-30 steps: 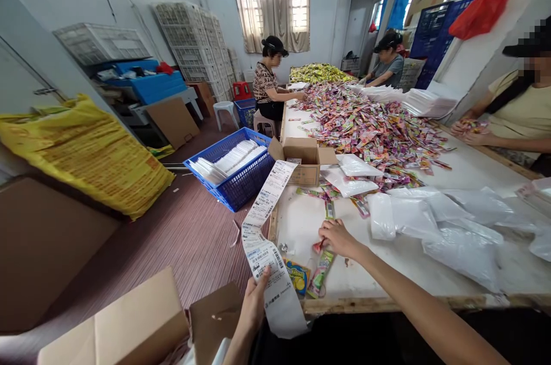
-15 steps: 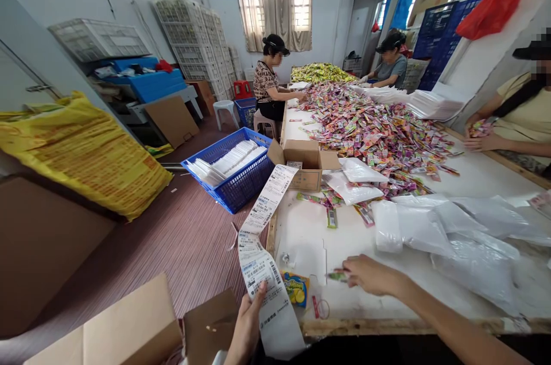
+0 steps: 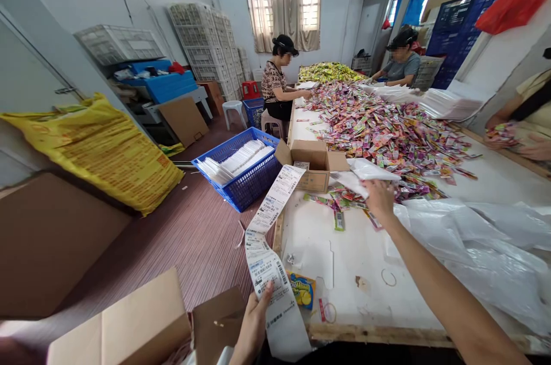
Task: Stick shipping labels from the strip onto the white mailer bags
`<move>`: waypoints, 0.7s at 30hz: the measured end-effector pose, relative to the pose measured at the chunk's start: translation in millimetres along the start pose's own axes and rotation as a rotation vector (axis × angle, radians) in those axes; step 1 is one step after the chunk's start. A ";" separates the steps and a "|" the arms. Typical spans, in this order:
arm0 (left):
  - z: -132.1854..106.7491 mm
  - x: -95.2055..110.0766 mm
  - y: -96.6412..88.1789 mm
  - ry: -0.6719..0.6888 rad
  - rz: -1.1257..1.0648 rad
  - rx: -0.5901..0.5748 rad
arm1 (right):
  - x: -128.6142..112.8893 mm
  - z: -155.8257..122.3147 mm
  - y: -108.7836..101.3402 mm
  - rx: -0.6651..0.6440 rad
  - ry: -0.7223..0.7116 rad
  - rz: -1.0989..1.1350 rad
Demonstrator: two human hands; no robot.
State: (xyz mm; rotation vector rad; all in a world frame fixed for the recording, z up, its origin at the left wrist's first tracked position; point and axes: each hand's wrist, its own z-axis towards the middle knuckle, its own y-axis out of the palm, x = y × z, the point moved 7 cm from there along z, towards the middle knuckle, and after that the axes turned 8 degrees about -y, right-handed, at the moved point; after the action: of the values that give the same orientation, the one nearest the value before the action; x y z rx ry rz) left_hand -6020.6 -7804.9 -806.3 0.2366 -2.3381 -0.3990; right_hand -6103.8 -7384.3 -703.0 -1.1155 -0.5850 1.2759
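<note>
My left hand [image 3: 253, 322] is low at the near table edge, closed on a long white strip of printed labels [image 3: 275, 204] that runs up to a small open cardboard box [image 3: 314, 167]. My right arm stretches forward over the white table [image 3: 357, 256]. My right hand [image 3: 379, 195] rests at the near fringe of a big pile of coloured candy packets [image 3: 387, 129], touching a white plastic bag [image 3: 365, 171] beside the box. Its fingers are hidden behind the back of the hand. A yellow packet [image 3: 301, 290] lies near the label strip.
Clear plastic bags [image 3: 473, 244] cover the table's right side. A blue basket [image 3: 241, 167] of white sheets stands on the floor at left, near a yellow sack [image 3: 99, 147] and a cardboard box [image 3: 129, 325]. Three other people [image 3: 279, 75] sit around the table's far end.
My right hand left the near table edge, lifted a green packet, then reached forward to the candy beside the box. The packets by the yellow one are gone. My left hand still holds the strip.
</note>
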 end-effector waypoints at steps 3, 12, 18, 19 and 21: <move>-6.3 5.8 9.3 0.008 -0.001 -0.046 | 39.3 28.9 -43.3 0.176 0.191 -0.009; -9.3 6.3 15.2 0.018 -0.047 -0.070 | -2.0 2.4 -188.0 0.359 0.024 0.157; -12.0 8.0 11.9 0.026 -0.044 -0.029 | -113.7 -109.4 -96.6 -0.242 -0.312 0.316; -10.8 7.2 9.4 0.020 -0.051 -0.006 | -126.7 -126.5 -75.4 -0.372 -0.357 0.359; -7.5 3.6 6.3 0.001 -0.068 0.020 | -134.9 -145.5 -51.8 -0.506 -0.313 0.414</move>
State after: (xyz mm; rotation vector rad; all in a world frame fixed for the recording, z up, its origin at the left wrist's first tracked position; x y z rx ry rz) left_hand -6018.2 -7801.7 -796.6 0.3270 -2.3392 -0.4086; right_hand -5989.8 -7553.8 -684.8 -1.5183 -0.9843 1.7357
